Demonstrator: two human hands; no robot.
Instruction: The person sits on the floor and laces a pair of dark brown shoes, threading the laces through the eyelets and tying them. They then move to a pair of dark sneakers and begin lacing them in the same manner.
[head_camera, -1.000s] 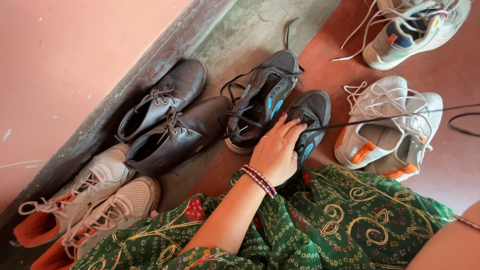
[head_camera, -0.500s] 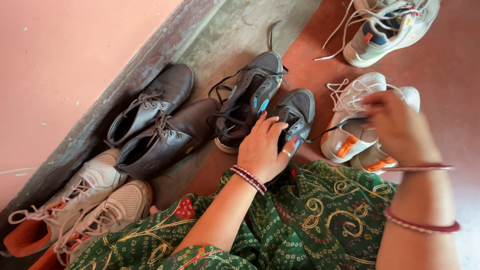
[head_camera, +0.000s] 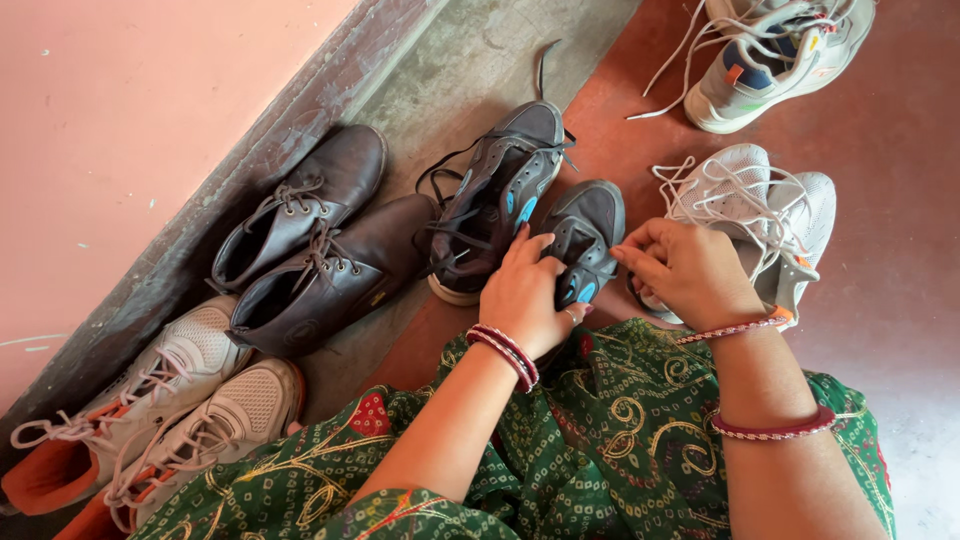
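Beside the grey shoe (head_camera: 583, 240), at its near end, I see both hands at work. My left hand (head_camera: 524, 293) lies over the shoe's opening, fingers (head_camera: 528, 247) spread and pressing on its tongue, so this grip is holding the shoe down. My right hand (head_camera: 685, 268) sits just right of the shoe, its fingertips (head_camera: 630, 254) pinched together at the shoe's right edge; the grip is narrow, closed on what looks like the dark lace, though the lace itself is mostly hidden under the fingers. The grey shoe stands on the red floor (head_camera: 890, 200), toe pointing away from me, touching its mate (head_camera: 497, 195) on its left, which leans partly on the grey strip (head_camera: 470, 70) of floor. Further left of the shoe, two brown boots (head_camera: 320, 240) lie side by side against the base of the pink wall (head_camera: 130, 110). Nearer me from the boots, well left of the shoe, two white sneakers (head_camera: 190, 390) with orange linings rest with loose laces. Right of the shoe, partly behind my right hand, a white pair (head_camera: 760, 200) with tangled laces sits close. Far beyond those, a white sneaker (head_camera: 775, 50) with coloured patches lies near the top edge. My green patterned cloth (head_camera: 620, 430) covers the lap just below the shoe. Bangles (head_camera: 505, 350) circle the left wrist.
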